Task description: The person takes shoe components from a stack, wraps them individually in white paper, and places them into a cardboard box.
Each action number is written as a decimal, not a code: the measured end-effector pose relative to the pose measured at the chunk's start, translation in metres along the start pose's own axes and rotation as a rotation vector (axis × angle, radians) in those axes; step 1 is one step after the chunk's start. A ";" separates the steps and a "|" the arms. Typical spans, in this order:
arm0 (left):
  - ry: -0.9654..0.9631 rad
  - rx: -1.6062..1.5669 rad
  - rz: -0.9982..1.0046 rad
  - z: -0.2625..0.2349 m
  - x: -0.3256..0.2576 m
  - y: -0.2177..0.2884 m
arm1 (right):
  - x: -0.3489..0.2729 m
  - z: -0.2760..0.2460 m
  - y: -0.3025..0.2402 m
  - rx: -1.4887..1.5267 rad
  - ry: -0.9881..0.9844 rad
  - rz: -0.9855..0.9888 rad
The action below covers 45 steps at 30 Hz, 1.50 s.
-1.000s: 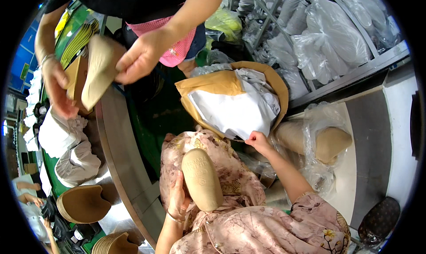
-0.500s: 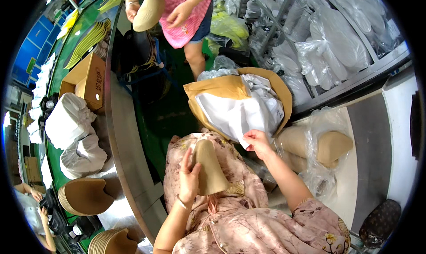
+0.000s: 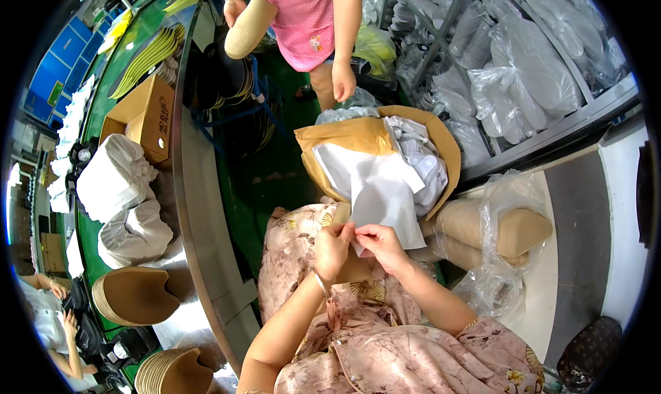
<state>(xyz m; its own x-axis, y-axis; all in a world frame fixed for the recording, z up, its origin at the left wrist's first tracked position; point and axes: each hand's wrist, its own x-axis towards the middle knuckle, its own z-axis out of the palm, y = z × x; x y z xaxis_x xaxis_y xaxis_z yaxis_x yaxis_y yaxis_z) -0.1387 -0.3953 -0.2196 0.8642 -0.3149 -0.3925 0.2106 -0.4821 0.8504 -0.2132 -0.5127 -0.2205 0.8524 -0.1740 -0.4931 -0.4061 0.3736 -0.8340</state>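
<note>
White sheet: the white sheet (image 3: 387, 208) lies from the mouth of the container down over its near edge, to just above the lap.
Right hand: the right hand (image 3: 380, 245) pinches the sheet's near left corner between thumb and fingers.
Left hand: the left hand (image 3: 332, 252) has its fingers closed on the same corner, fingertips close to the other hand's.
Tan piece: the tan piece (image 3: 353, 270) is on the lap, partly hidden under both hands.
Brown container: the open brown container (image 3: 313, 146) stands before the knees, with white material inside.
Wrapped tan pieces: the wrapped tan pieces (image 3: 522, 232) lie to the right in clear plastic.
Table: on the table (image 3: 183, 326), a carton (image 3: 157, 125) stands by the right edge; stacked brown shells (image 3: 138, 296) sit nearer.
Co-worker: a person in a pink checked apron (image 3: 303, 36) holds a similar piece (image 3: 249, 29).
</note>
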 end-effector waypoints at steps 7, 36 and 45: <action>-0.010 -0.262 -0.132 -0.008 -0.004 -0.009 | 0.002 -0.010 0.006 -0.055 0.030 -0.079; 0.036 -0.275 -0.087 -0.017 -0.018 -0.010 | 0.023 0.004 0.017 -0.020 0.199 -0.083; 0.169 -0.326 -0.227 -0.075 -0.044 -0.033 | 0.085 -0.204 -0.056 0.714 0.516 -0.288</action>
<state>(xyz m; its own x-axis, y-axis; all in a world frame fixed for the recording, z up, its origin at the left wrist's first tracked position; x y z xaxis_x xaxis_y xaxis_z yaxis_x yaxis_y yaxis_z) -0.1492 -0.3045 -0.2039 0.8366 -0.0791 -0.5421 0.5135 -0.2319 0.8262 -0.1849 -0.7339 -0.2661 0.5674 -0.6672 -0.4826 0.2435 0.6958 -0.6757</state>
